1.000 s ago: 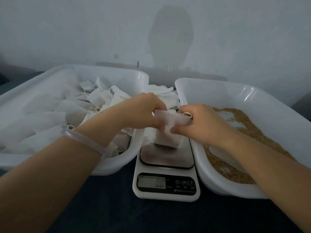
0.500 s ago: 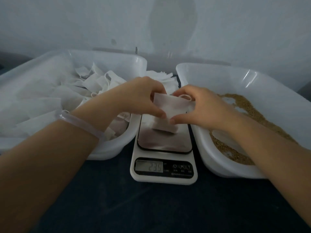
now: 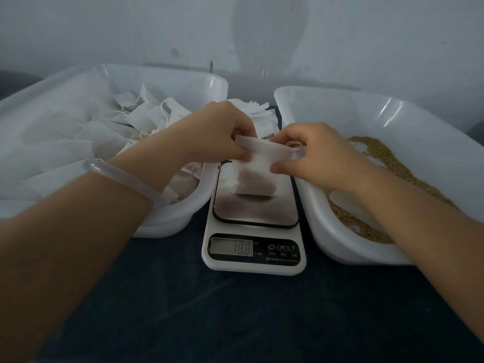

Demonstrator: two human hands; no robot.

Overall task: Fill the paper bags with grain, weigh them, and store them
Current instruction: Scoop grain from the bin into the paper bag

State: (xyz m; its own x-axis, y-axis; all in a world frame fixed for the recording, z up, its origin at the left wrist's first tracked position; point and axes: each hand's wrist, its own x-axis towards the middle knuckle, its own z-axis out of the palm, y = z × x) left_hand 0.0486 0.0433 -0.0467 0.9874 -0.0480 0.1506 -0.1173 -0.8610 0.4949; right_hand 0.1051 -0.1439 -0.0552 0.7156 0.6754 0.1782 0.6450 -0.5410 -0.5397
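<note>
White paper bag (image 3: 258, 157), brown grain (image 3: 255, 180) showing through its lower half, stands on the scale (image 3: 254, 214). The left hand (image 3: 217, 134) pinches its top left corner, the right hand (image 3: 314, 155) its top right edge. The display (image 3: 231, 246) reads 188. Just beside the scale, the right tub (image 3: 340, 113) holds loose grain (image 3: 387, 163).

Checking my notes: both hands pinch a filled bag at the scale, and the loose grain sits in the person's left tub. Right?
No. The head view shows the loose grain in the right tub; the left tub holds paper bags. Left hand and right hand do pinch the filled bag at the scale.
</note>
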